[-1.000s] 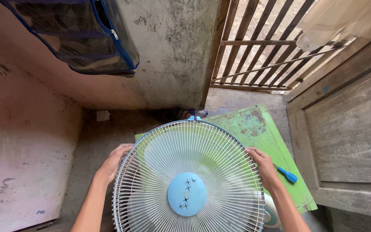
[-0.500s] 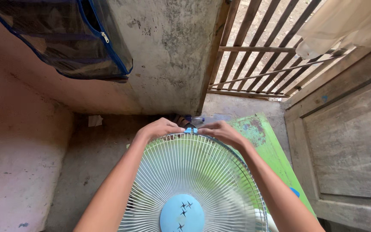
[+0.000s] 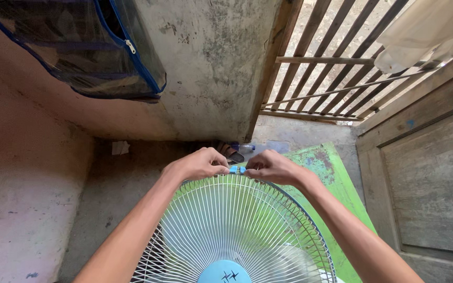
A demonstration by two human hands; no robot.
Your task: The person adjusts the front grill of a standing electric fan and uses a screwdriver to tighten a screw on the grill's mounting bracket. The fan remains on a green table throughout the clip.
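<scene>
My left hand [image 3: 197,165] and right hand [image 3: 271,167], a second ago spread on the sides of the fan grille [image 3: 226,225], now meet at its top rim, both pinching the small blue clip [image 3: 237,170], with a green board [image 3: 336,183] underneath and the wall close ahead.

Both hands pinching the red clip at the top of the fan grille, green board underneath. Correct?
Not quite: the clip is blue, not red. The head view shows the left hand and right hand meeting on it at the top rim of the white wire fan grille, with the green board beneath.
</scene>
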